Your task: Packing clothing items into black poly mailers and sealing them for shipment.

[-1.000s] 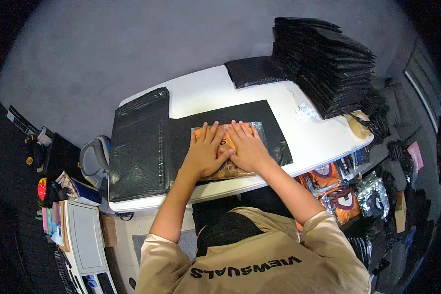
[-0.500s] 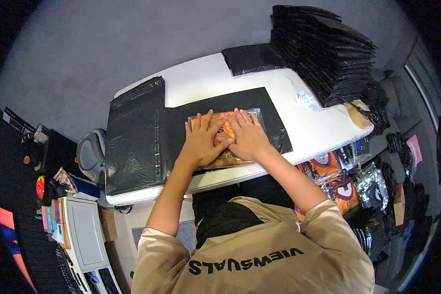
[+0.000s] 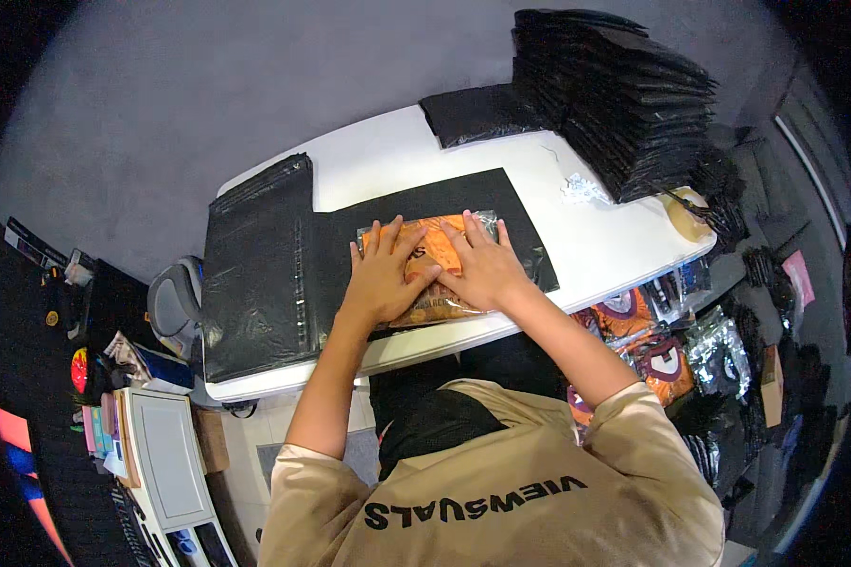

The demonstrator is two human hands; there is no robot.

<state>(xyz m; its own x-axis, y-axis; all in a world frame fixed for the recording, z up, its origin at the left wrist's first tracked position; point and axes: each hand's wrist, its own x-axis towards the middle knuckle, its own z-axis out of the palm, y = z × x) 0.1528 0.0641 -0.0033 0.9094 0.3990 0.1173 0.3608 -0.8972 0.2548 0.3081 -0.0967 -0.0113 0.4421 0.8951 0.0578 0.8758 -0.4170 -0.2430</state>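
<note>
A clear plastic package with a folded orange garment inside lies flat in front of me. My left hand rests palm down on its left part, fingers stretched out. On its right part my right hand is also laid flat, with the fingers spread. The thumbs come close together over the middle of the package. Under it is a black plastic mailing bag, spread on the white table. The hands cover much of the package.
Stacked black plastic bags cover the table's left end. Another black bag lies at the far edge, beside a tall pile of black packages. A tape roll sits at the right corner. Bagged orange garments lie below the table's right side.
My right hand's fingers have spread and shifted slightly to the right over the package. The left hand stays nearly in place. The whole view has moved a little.
</note>
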